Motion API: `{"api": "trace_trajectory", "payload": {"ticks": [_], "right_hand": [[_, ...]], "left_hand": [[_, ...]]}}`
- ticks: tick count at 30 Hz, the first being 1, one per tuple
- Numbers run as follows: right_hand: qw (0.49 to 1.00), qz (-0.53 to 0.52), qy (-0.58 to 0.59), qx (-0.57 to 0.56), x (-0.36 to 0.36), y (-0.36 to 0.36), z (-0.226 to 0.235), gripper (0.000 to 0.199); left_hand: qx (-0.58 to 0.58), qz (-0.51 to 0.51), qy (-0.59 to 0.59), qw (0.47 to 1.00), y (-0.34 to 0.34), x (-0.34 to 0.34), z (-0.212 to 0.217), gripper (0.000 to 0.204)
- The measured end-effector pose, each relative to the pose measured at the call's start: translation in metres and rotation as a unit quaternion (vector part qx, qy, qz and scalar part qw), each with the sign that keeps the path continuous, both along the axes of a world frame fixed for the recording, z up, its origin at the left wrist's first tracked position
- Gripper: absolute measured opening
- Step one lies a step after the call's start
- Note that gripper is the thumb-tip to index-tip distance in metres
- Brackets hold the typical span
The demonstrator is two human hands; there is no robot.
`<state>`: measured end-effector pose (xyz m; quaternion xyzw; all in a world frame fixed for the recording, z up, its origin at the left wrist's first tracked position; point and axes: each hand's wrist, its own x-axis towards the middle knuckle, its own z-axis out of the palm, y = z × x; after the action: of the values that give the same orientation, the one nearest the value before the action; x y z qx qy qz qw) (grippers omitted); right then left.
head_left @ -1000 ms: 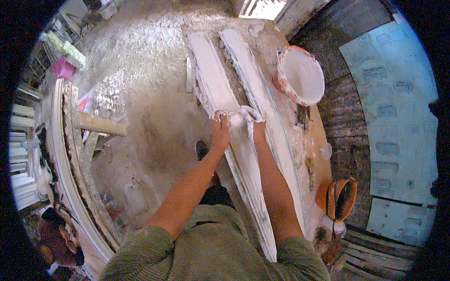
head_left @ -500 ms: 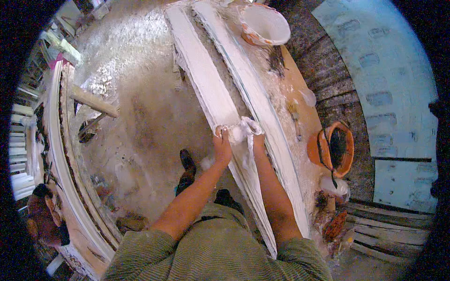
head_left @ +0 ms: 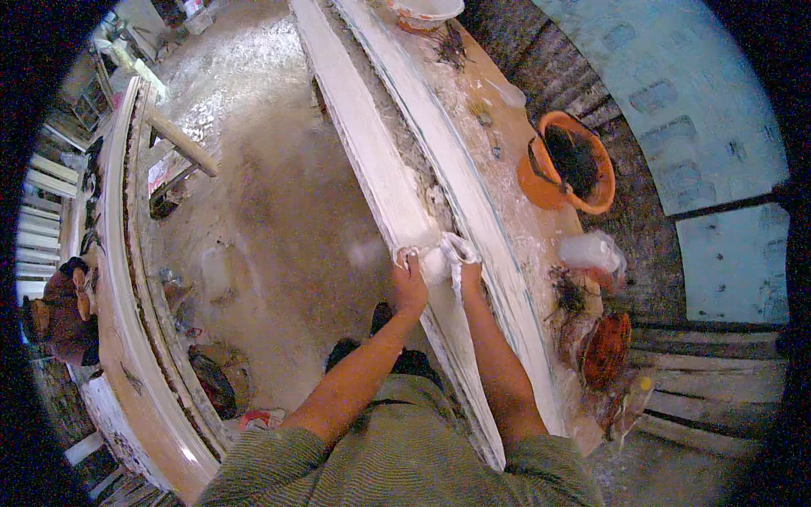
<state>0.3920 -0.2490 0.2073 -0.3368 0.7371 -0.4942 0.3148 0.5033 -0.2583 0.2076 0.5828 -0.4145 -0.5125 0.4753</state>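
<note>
Both hands meet just above the centre of the frame, on a long white plaster moulding [head_left: 372,160] that runs from the top middle down toward the lower right, lying on a workbench [head_left: 507,203] dusted with plaster. The left hand [head_left: 410,286] is closed, its fingers curled around one end of a white wet cloth [head_left: 439,258] and pressed against the moulding's left edge. The right hand [head_left: 469,275] grips the other end of the same cloth, bunched up over its knuckles, just beside the left hand and nearly touching it. The cloth lies across the moulding between them. A second white strip [head_left: 439,152] runs parallel on the right, close beside the first. To the right of centre an orange bucket [head_left: 583,182] with dark contents stands on the bench, and below it sits a white plastic bag [head_left: 591,252]. A white basin [head_left: 422,12] shows at the top edge. On the left of the frame a curved white moulding [head_left: 118,279] arcs over the plaster-splashed floor [head_left: 270,211]
</note>
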Motion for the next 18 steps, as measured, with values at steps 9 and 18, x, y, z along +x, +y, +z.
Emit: {"api": "trace_trajectory", "payload": {"ticks": [9, 18], "right_hand": [[0.997, -0.007, 0.016, -0.069, -0.019, 0.196, -0.021, 0.026], [0.999, -0.042, 0.026, -0.008, -0.042, 0.372, -0.011, 0.029]], "left_hand": [[-0.026, -0.006, -0.046, 0.999, 0.195, -0.032, -0.037, 0.033], [0.006, -0.063, 0.048, 0.997, 0.367, -0.053, -0.042, 0.031]]}}
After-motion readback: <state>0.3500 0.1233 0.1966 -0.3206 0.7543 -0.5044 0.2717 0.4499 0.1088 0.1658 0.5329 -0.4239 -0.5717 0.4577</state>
